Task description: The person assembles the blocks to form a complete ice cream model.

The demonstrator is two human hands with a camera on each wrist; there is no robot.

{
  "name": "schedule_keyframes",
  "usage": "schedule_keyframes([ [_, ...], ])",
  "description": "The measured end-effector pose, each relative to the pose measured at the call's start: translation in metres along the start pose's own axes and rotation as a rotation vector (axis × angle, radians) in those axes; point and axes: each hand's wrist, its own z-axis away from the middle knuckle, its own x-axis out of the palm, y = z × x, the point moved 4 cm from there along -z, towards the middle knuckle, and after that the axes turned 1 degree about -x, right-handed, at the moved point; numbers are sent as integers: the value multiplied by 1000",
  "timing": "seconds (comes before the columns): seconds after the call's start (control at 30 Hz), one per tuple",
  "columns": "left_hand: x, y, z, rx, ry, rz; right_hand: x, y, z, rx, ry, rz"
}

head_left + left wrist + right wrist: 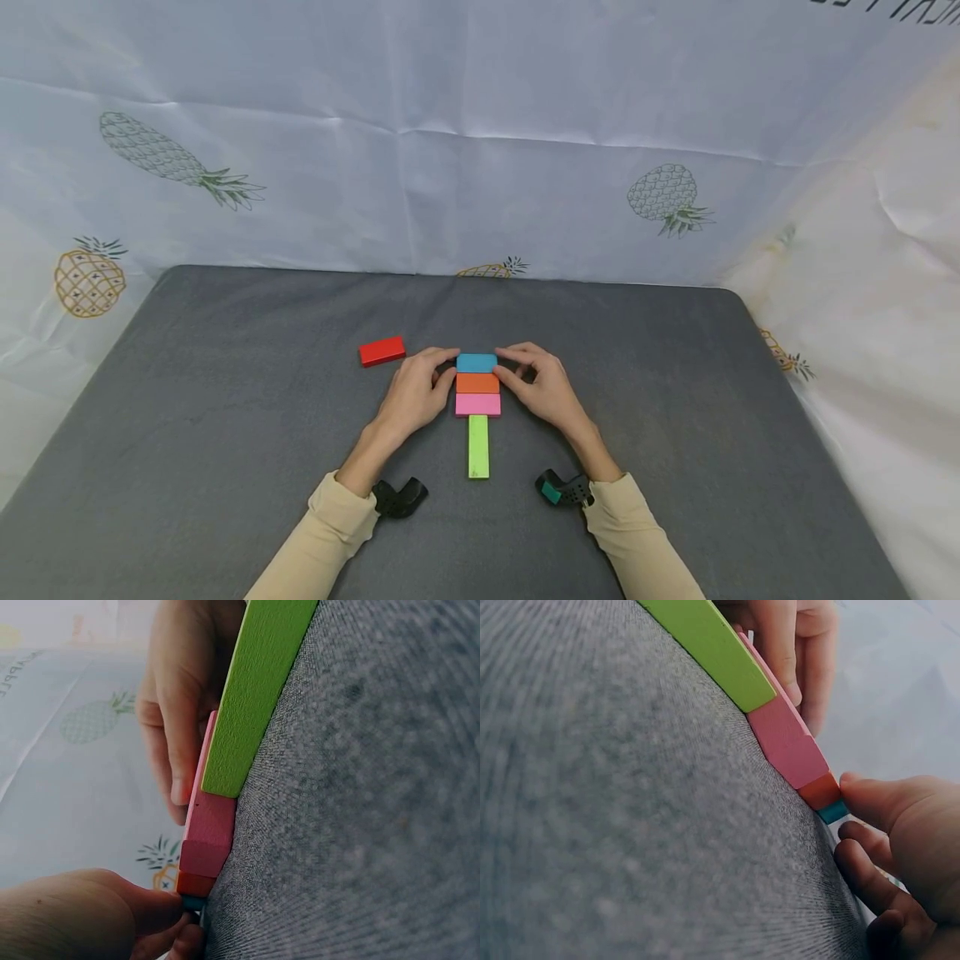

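A blue block (477,363) lies flat at the far end of a row, flush against an orange block (477,383). Nearer comes a pink block (477,405), also crosswise. From its middle a lime green block (478,447) runs lengthwise toward the person, forming a stem. My left hand (417,388) holds the blue block's left end between thumb and index finger. At the opposite end, my right hand (546,388) does the same, its thumb (866,796) by the seam with the orange block. The other fingers of that hand curl beneath the palm.
A red block (382,351) lies apart, slightly tilted, just beyond the left hand. Grey cloth covers the table (225,433). Behind it hangs a pale curtain (450,200) printed with pineapples. Black wrist devices (401,498) sit at both cuffs.
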Motion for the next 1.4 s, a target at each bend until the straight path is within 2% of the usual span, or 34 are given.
schedule_keyframes([
  [0.23,0,0,0,-21,-18,5,0,-1,0,18,-23,-12],
  [1.0,-3,1,-1,21,0,10,1,0,-1,53,-35,-20],
  [1.4,-27,0,-2,51,12,37,1,0,-1,55,-34,-23],
])
